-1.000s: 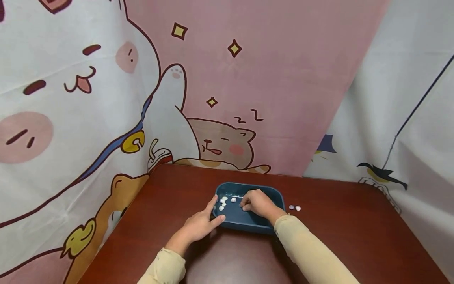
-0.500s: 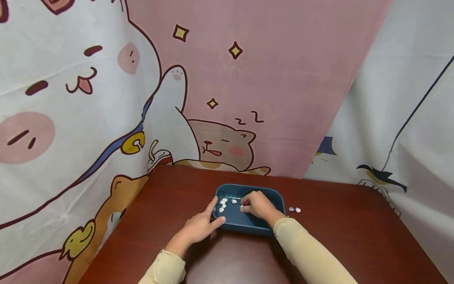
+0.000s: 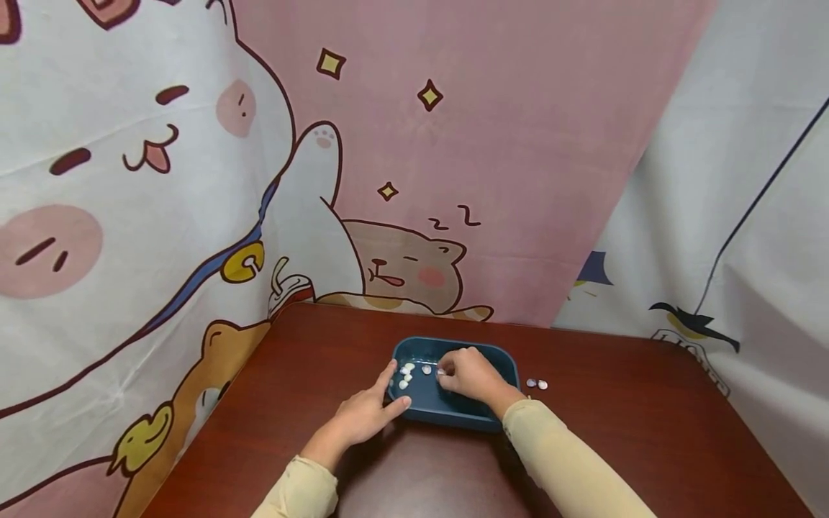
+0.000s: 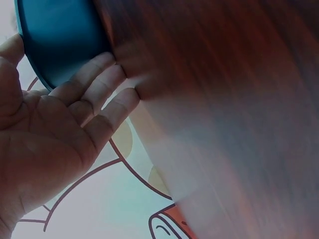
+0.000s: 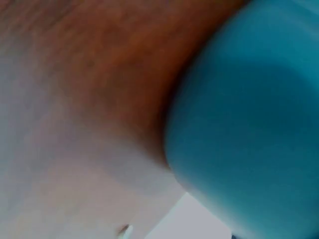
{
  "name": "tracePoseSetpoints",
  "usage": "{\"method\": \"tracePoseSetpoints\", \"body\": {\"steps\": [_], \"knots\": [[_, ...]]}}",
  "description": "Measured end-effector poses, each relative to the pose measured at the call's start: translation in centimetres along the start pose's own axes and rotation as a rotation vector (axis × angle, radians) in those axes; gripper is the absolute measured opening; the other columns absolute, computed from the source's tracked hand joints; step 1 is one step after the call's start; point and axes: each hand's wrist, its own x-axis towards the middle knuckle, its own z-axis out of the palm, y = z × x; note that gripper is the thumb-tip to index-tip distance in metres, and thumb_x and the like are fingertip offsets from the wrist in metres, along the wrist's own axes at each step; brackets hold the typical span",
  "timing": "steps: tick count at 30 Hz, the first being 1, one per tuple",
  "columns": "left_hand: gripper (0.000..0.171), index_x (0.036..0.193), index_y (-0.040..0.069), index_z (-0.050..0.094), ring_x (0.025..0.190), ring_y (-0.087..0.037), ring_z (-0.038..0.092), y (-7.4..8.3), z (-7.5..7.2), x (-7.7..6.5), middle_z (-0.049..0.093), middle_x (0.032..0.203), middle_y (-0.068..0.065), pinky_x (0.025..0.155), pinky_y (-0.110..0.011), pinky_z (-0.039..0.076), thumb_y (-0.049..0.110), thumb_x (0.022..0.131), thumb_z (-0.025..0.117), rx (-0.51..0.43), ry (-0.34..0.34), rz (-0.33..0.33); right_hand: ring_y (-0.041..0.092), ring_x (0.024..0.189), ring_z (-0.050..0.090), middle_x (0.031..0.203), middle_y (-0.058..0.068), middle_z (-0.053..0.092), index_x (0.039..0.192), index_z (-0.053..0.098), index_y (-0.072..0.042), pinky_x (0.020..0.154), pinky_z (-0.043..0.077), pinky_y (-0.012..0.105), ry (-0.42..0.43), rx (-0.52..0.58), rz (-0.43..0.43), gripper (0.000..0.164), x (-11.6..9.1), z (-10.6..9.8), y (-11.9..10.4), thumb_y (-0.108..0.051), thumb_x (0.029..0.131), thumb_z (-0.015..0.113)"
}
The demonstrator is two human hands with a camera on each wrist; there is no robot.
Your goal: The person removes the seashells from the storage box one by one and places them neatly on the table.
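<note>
Touching the left end of the blue tray (image 3: 447,416), my left hand (image 3: 365,411) has thumb and index finger spread apart. Inside, just right of those fingers, lies the white cluster (image 3: 408,377); a lone piece (image 3: 427,370) sits between it and my right hand (image 3: 469,373), whose fingers pinch a pale piece (image 3: 441,372) at their tips. Outside, farther right, a purplish piece (image 3: 531,383) and a whitish piece (image 3: 542,385) rest side by side on my bench (image 3: 615,424).
</note>
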Motion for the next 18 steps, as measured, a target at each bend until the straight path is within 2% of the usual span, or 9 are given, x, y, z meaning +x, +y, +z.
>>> {"method": "tracePoseSetpoints", "body": {"steps": [4,6,8,12,15,18], "knots": [[0.088,0.173,0.023,0.019,0.134,-0.044,0.064,-0.1,0.0,0.0,0.054,0.160,-0.022,0.109,-0.069,0.047,0.060,0.104,0.060,0.008,0.002,0.007,0.006,0.078,0.070,0.091,-0.001,0.081,0.107,0.083,-0.007,0.072,0.060,0.027,0.149,0.081,-0.075,0.018,-1.5,-3.2,1.2,-0.019,0.093,0.082],[0.089,0.173,0.023,0.019,0.134,-0.045,0.064,-0.2,0.0,0.0,0.054,0.160,-0.022,0.108,-0.070,0.047,0.060,0.104,0.060,0.011,0.008,0.010,0.006,0.077,0.072,0.089,-0.001,0.081,0.104,0.084,-0.009,0.069,0.058,0.026,0.220,0.090,-0.045,0.016,-2.6,-5.4,2.9,-0.019,0.092,0.083],[0.088,0.173,0.023,0.019,0.134,-0.046,0.063,-0.2,-0.1,0.0,0.053,0.160,-0.022,0.108,-0.071,0.046,0.060,0.104,0.060,0.012,0.014,0.010,0.008,0.078,0.072,0.090,-0.001,0.082,0.105,0.084,-0.011,0.070,0.057,0.026,0.256,0.082,0.039,0.016,-4.1,-7.4,5.2,-0.022,0.093,0.083],[0.087,0.173,0.023,0.019,0.135,-0.046,0.063,-0.2,-0.1,0.0,0.053,0.160,-0.022,0.108,-0.070,0.046,0.058,0.105,0.060,0.017,0.018,0.004,0.011,0.084,0.073,0.095,0.003,0.083,0.108,0.083,-0.009,0.073,0.058,0.030,0.230,0.036,0.197,0.021,-7.3,-9.9,10.8,-0.026,0.095,0.081],[0.087,0.173,0.023,0.018,0.135,-0.046,0.063,-0.2,0.0,0.0,0.054,0.160,-0.022,0.108,-0.070,0.047,0.058,0.105,0.060,0.017,0.015,0.007,0.014,0.085,0.073,0.097,0.007,0.083,0.107,0.083,-0.004,0.072,0.058,0.031,0.165,0.004,0.240,0.024,-9.4,-10.4,14.1,-0.024,0.095,0.081],[0.087,0.173,0.023,0.019,0.134,-0.046,0.063,-0.1,0.1,0.1,0.054,0.160,-0.022,0.108,-0.071,0.046,0.058,0.105,0.060,0.017,0.017,0.007,0.015,0.085,0.072,0.097,0.007,0.082,0.105,0.084,-0.005,0.070,0.058,0.030,0.108,-0.021,0.251,0.023,-10.9,-9.9,16.2,-0.024,0.093,0.081]]}}
